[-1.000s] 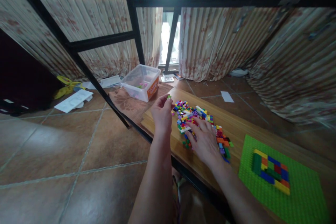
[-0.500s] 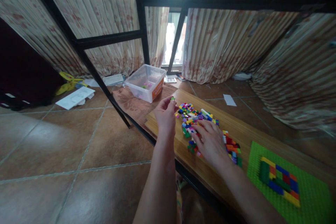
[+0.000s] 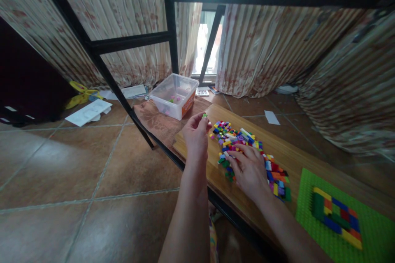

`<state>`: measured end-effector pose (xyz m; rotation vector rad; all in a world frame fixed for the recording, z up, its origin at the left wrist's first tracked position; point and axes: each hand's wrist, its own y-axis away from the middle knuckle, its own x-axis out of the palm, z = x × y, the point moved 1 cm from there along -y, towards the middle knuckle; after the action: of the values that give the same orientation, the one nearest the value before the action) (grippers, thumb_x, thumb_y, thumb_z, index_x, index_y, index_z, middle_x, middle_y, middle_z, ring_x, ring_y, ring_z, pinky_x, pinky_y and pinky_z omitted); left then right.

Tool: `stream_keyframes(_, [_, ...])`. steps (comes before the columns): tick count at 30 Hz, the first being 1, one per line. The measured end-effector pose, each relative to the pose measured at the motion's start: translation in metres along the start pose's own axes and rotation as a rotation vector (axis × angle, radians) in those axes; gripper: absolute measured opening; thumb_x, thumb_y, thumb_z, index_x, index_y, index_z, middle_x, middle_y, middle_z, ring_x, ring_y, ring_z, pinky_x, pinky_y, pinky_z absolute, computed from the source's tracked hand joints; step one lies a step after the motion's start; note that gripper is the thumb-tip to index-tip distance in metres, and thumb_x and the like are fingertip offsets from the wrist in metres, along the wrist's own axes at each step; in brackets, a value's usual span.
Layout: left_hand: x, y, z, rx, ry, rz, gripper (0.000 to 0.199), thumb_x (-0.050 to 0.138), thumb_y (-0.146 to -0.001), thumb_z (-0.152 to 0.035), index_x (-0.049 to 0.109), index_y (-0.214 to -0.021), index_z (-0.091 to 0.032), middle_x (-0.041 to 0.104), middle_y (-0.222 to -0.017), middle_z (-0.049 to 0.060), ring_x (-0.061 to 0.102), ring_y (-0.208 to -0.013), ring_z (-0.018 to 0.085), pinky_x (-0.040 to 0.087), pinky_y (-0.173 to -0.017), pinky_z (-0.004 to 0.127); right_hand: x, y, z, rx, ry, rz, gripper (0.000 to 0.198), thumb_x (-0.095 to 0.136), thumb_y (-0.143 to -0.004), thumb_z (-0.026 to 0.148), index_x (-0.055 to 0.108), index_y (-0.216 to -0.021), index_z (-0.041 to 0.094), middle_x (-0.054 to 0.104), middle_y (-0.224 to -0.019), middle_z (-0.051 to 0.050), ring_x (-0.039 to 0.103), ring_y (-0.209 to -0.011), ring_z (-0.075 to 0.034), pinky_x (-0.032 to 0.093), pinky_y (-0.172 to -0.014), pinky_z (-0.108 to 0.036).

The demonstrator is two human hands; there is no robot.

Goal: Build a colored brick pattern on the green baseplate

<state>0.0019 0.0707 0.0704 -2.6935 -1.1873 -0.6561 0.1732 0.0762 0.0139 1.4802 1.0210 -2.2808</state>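
Between the thumb and fingers of my left hand (image 3: 196,131), a small green toy brick (image 3: 205,115) is pinched, raised near the far left end of the wooden board. My right hand (image 3: 248,166) is over the pile of colourful toy bricks (image 3: 230,134), thumb and forefinger closed around a small white brick (image 3: 226,154) at the pile's left side. Part of the pile is hidden under this hand. To the right, a green baseplate (image 3: 305,189) carries a low, roughly rectangular build (image 3: 336,215) of yellow, blue, red, orange and green bricks.
A clear plastic box (image 3: 166,107) with a few pink and green pieces stands on a brown cloth (image 3: 148,119) beyond the wooden board (image 3: 216,109). A black metal frame (image 3: 173,37) rises ahead. Papers (image 3: 89,111) lie on the tiled floor, near curtains (image 3: 262,49).
My view has shifted slightly, so things sit a little differently in the picture. My right hand's fingers have closed on a white brick in the pile; my left hand still holds the green brick.
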Motion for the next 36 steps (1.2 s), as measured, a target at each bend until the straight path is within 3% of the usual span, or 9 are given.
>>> stream_keyframes(7, [0.001, 0.002, -0.003, -0.058, 0.048, -0.014, 0.016, 0.064, -0.07, -0.018, 0.065, -0.086, -0.013, 0.06, -0.07, -0.002, 0.054, -0.055, 0.005, 0.046, -0.062, 0.02, 0.01, -0.02, 0.026, 0.115, 0.106, 0.076, 0.025, 0.057, -0.086, 0.04, 0.073, -0.086, 0.021, 0.062, -0.111, -0.01, 0.048, -0.106, -0.029, 0.038, -0.088, -0.044])
stream_keyframes(13, [0.006, 0.007, -0.001, -0.102, 0.014, 0.045, 0.015, 0.065, -0.068, -0.018, 0.064, -0.082, -0.013, 0.06, -0.068, -0.002, 0.054, -0.054, 0.005, 0.047, -0.061, 0.02, 0.008, -0.037, 0.042, 0.258, 0.201, 0.2, 0.014, 0.06, -0.077, 0.025, 0.072, -0.078, 0.018, 0.062, -0.104, -0.015, 0.048, -0.106, -0.033, 0.038, -0.084, -0.045])
stream_keyframes(16, [0.007, 0.008, 0.0, -0.099, -0.01, 0.07, 0.016, 0.066, -0.067, -0.02, 0.063, -0.081, -0.013, 0.061, -0.068, -0.001, 0.054, -0.053, 0.006, 0.046, -0.059, 0.02, 0.007, -0.044, 0.045, 0.297, 0.179, 0.2, 0.013, 0.059, -0.076, 0.021, 0.072, -0.077, 0.018, 0.063, -0.102, -0.015, 0.049, -0.104, -0.034, 0.039, -0.083, -0.046])
stream_keyframes(21, [0.01, 0.01, -0.001, -0.162, -0.085, 0.138, 0.016, 0.064, -0.065, -0.02, 0.059, -0.08, -0.015, 0.06, -0.066, -0.002, 0.054, -0.051, 0.007, 0.045, -0.054, 0.019, -0.011, -0.037, 0.032, 0.355, -0.069, 0.015, 0.013, 0.056, -0.079, 0.023, 0.069, -0.079, 0.018, 0.066, -0.095, -0.011, 0.055, -0.098, -0.029, 0.042, -0.083, -0.042])
stream_keyframes(26, [0.036, 0.038, 0.009, -0.387, -0.152, 0.377, 0.015, 0.054, -0.064, -0.017, 0.053, -0.078, -0.017, 0.057, -0.059, -0.003, 0.053, -0.045, 0.01, 0.04, -0.042, 0.02, -0.052, 0.002, 0.005, 0.532, -0.647, -0.163, 0.019, 0.057, -0.084, 0.036, 0.064, -0.089, 0.019, 0.067, -0.082, -0.004, 0.061, -0.071, -0.018, 0.047, -0.067, -0.033])
stream_keyframes(31, [0.076, 0.09, 0.038, -0.551, -0.177, 0.667, 0.016, 0.05, -0.067, -0.018, 0.059, -0.08, -0.018, 0.051, -0.052, -0.004, 0.043, -0.036, 0.009, 0.032, -0.036, 0.019, -0.086, 0.051, -0.026, 0.724, -1.006, -0.324, 0.031, 0.067, -0.08, 0.039, 0.066, -0.108, 0.026, 0.07, -0.096, -0.002, 0.065, -0.081, -0.016, 0.051, -0.075, -0.033])
stream_keyframes(36, [0.092, 0.13, 0.059, -0.681, -0.209, 0.794, 0.012, 0.056, -0.074, -0.026, 0.061, -0.075, -0.016, 0.054, -0.06, -0.002, 0.048, -0.043, 0.007, 0.035, -0.039, 0.019, -0.104, 0.082, -0.05, 0.788, -1.099, -0.55, 0.018, 0.072, -0.076, 0.036, 0.072, -0.093, 0.027, 0.072, -0.094, 0.0, 0.064, -0.088, -0.015, 0.048, -0.086, -0.033])
